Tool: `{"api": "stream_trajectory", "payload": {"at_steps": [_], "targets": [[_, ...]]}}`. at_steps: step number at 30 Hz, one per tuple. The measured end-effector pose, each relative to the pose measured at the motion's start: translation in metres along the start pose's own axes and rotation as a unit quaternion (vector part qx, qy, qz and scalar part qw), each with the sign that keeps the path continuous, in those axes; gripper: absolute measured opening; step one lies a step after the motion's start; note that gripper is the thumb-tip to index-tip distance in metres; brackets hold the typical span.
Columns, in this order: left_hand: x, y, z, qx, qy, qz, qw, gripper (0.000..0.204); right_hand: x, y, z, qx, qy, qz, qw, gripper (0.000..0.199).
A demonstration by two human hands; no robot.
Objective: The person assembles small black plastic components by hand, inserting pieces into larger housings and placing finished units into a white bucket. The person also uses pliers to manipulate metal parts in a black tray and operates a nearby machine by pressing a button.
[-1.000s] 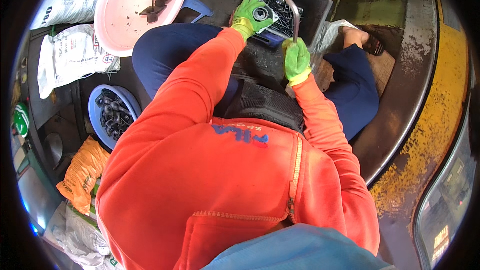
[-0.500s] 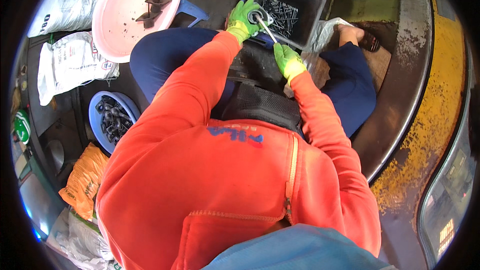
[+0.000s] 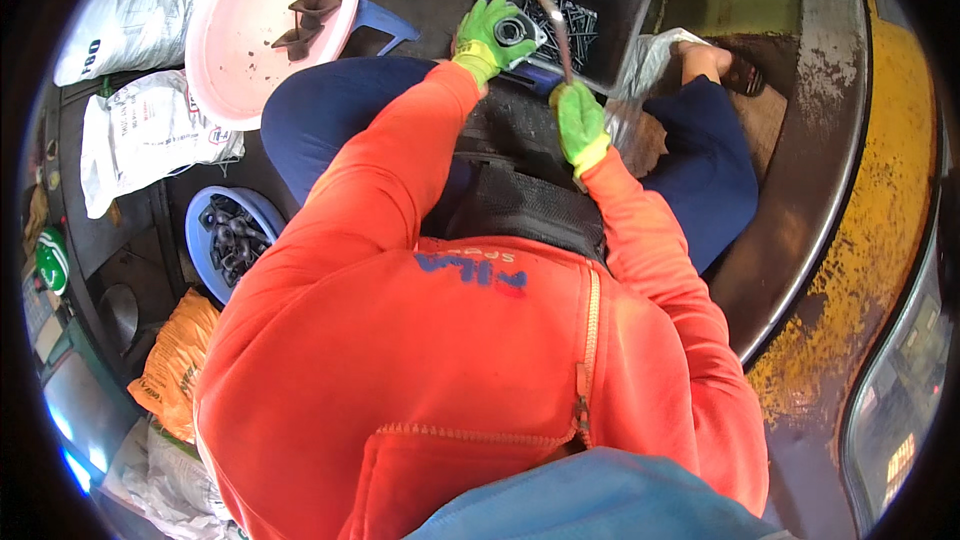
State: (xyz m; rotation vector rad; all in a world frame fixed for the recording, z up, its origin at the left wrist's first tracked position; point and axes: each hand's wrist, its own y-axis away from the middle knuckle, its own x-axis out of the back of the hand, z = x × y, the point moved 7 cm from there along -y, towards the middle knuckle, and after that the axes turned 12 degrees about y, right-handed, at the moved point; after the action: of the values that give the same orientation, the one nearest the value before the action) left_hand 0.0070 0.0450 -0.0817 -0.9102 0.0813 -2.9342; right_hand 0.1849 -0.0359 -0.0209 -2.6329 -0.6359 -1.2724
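Observation:
My left hand (image 3: 478, 45), in a green and yellow glove, is closed around a metal part with a round ring-shaped opening (image 3: 511, 32). The part sits beside the left wall of a dark grey bin. In my right hand (image 3: 579, 125), gloved the same way, is a thin stick-like tool (image 3: 562, 40) with a slightly bent, pale brown far end. That end is up over the bin, apart from the metal part. Inside the bin (image 3: 627, 20) lie many thin dark metal pins or nails (image 3: 583, 35). My fingers hide much of the part's outer edge.
A pink basin (image 3: 230, 20) with dark metal pieces (image 3: 315, 7) stands at the far left, near a blue stool (image 3: 385, 20). Lower left, a blue tub (image 3: 203, 265) holds black parts. White sacks (image 3: 150, 130) and an orange bag (image 3: 175, 365) lie left; a rusty yellow edge (image 3: 850, 270) runs along the right.
The tool's far end has come out of the ring opening and swung up and right over the bin. My right hand has shifted slightly; my left hand stays on the part.

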Motion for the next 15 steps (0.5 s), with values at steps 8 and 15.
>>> {"api": "stream_trajectory", "payload": {"at_steps": [8, 15], "targets": [[0.008, 0.004, 0.009, -0.022, -0.010, 0.013, 1.000, 0.071, -0.007, 0.004, 0.014, -0.181, -0.138, -0.056, 0.972, 0.050], [0.007, 0.002, 0.008, 0.006, 0.006, -0.011, 1.000, 0.073, -0.004, 0.007, 0.015, -0.181, -0.088, -0.032, 0.979, 0.047]]}}
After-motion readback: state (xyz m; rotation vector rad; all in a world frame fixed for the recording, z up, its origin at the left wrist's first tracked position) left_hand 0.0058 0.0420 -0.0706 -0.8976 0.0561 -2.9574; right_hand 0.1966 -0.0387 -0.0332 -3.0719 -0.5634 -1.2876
